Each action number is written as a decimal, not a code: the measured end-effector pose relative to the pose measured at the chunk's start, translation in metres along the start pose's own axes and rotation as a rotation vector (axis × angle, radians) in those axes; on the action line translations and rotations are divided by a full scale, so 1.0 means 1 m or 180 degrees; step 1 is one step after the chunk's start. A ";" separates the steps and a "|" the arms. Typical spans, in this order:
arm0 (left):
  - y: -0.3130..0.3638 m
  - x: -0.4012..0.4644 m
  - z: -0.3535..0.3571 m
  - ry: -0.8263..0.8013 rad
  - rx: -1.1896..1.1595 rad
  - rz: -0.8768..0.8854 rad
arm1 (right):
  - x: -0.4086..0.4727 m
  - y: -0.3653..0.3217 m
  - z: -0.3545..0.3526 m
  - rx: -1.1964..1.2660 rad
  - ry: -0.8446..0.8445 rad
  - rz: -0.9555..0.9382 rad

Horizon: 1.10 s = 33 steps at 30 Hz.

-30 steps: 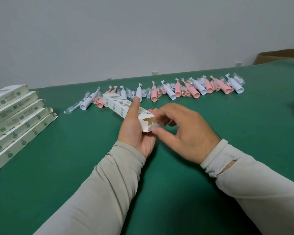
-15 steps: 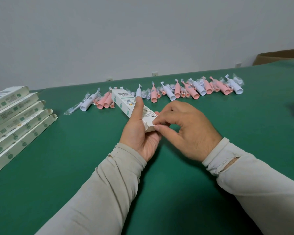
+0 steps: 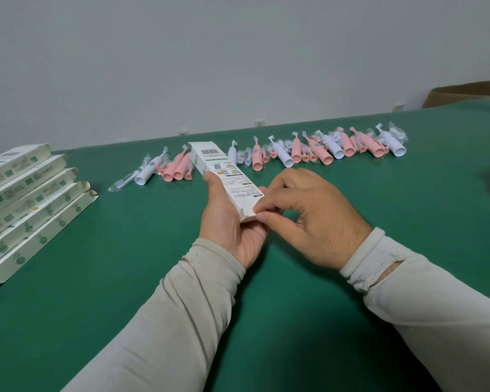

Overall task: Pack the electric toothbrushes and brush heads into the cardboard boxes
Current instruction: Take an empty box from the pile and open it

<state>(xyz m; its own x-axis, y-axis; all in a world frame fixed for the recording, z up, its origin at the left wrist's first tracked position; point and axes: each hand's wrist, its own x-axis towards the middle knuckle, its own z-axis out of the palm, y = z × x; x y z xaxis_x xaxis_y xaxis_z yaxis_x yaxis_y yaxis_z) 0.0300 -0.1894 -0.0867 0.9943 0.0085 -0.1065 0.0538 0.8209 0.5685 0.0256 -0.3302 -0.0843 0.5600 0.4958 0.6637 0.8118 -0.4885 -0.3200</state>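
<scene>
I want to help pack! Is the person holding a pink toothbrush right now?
No, both the left hand and the right hand hold a white cardboard box; the pink toothbrushes lie on the table.

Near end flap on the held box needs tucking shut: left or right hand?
Right hand: its fingers already pinch the box at its near end. The left hand grips the box body from below, steadying it.
</scene>
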 end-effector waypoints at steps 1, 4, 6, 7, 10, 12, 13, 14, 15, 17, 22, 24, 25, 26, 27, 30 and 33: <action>0.000 0.000 0.000 0.0003 0.0029 -0.0011 | 0.000 0.000 0.000 0.0001 -0.0015 0.0009; 0.000 0.001 0.001 -0.0025 0.0030 -0.0068 | 0.000 0.000 0.000 -0.0018 -0.0016 -0.0012; 0.001 0.003 0.000 -0.0035 -0.0017 -0.0091 | 0.000 0.000 0.000 -0.0050 -0.0049 -0.0021; 0.001 0.004 0.000 -0.0052 -0.0025 -0.0113 | 0.000 -0.001 0.000 -0.0058 -0.0047 -0.0017; 0.000 0.005 0.000 -0.0178 -0.0113 -0.0199 | 0.001 -0.002 0.001 -0.0085 0.0065 0.0015; -0.001 0.004 0.001 -0.0302 -0.0129 -0.0257 | 0.001 -0.003 0.001 -0.0145 0.0195 0.0068; -0.002 0.004 0.001 -0.0353 -0.0094 -0.0270 | 0.002 -0.003 0.001 -0.0190 0.0281 0.0113; -0.003 0.004 0.001 -0.0383 -0.0047 -0.0270 | 0.002 -0.004 0.001 -0.0246 0.0365 0.0171; -0.003 0.004 0.000 -0.0388 0.0008 -0.0272 | 0.002 -0.005 0.001 -0.0317 0.0428 0.0225; -0.004 0.004 -0.001 -0.0383 0.0076 -0.0285 | 0.003 -0.005 0.001 -0.0487 0.0454 0.0253; 0.000 0.001 -0.006 -0.0418 0.0799 -0.0300 | 0.001 0.007 0.004 0.0592 0.0536 0.0641; -0.001 -0.001 -0.007 -0.0165 0.1824 0.0014 | 0.002 0.015 0.002 0.1135 0.0858 0.1170; -0.001 0.000 -0.011 -0.0034 0.2570 0.0391 | 0.003 0.020 0.000 0.1334 0.1041 0.1453; 0.001 0.001 -0.017 0.0046 0.3439 0.0864 | 0.004 0.026 -0.003 0.1517 0.1234 0.1725; 0.003 0.002 -0.022 0.0053 0.4278 0.1265 | 0.006 0.030 -0.007 0.1700 0.1405 0.1982; 0.011 0.005 -0.032 0.0104 0.5336 0.1653 | 0.008 0.041 -0.021 0.2440 0.1630 0.2569; 0.013 0.008 -0.035 0.0181 0.5581 0.1781 | 0.005 0.047 -0.032 0.3045 0.1576 0.2713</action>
<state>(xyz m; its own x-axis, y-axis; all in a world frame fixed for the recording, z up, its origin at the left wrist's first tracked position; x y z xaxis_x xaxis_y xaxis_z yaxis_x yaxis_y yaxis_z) 0.0350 -0.1583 -0.1086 0.9256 0.0860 0.3685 -0.1827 -0.7512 0.6343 0.0614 -0.3738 -0.0749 0.9849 -0.1096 0.1337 0.1591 0.2713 -0.9493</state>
